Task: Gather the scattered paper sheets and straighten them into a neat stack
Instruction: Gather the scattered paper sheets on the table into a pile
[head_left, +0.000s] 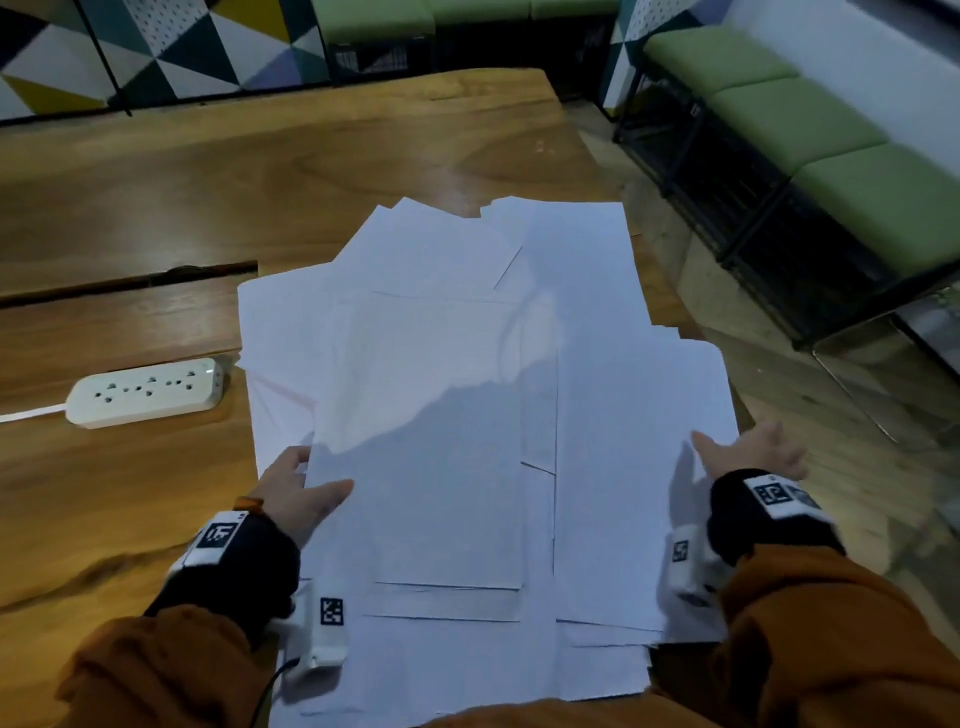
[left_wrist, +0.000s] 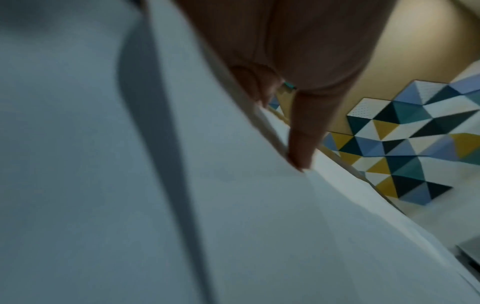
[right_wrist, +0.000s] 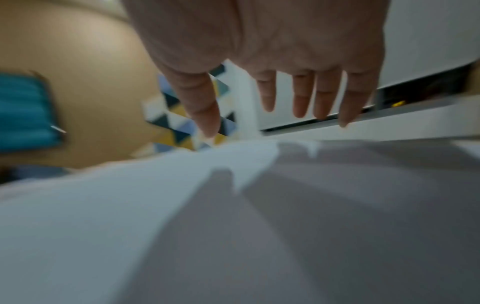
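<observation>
Several white paper sheets (head_left: 441, 415) lie fanned and overlapping on the wooden table (head_left: 156, 208), spread from the near edge to mid-table. My left hand (head_left: 306, 480) pinches the left edge of the upper sheets, thumb on top and fingers underneath. In the left wrist view the left hand (left_wrist: 293, 131) has its thumb pressing the paper sheets (left_wrist: 182, 205) at their edge. My right hand (head_left: 743, 447) hovers at the right edge of the pile with fingers spread and holds nothing. In the right wrist view the right hand (right_wrist: 267, 98) is above the paper sheets (right_wrist: 130, 226) without touching them.
A white power strip (head_left: 148, 389) with its cable lies left of the pile. A long slot (head_left: 130, 280) cuts the table behind it. The table's right edge runs just under the pile's right side. Green benches (head_left: 831, 130) stand beyond it on the right.
</observation>
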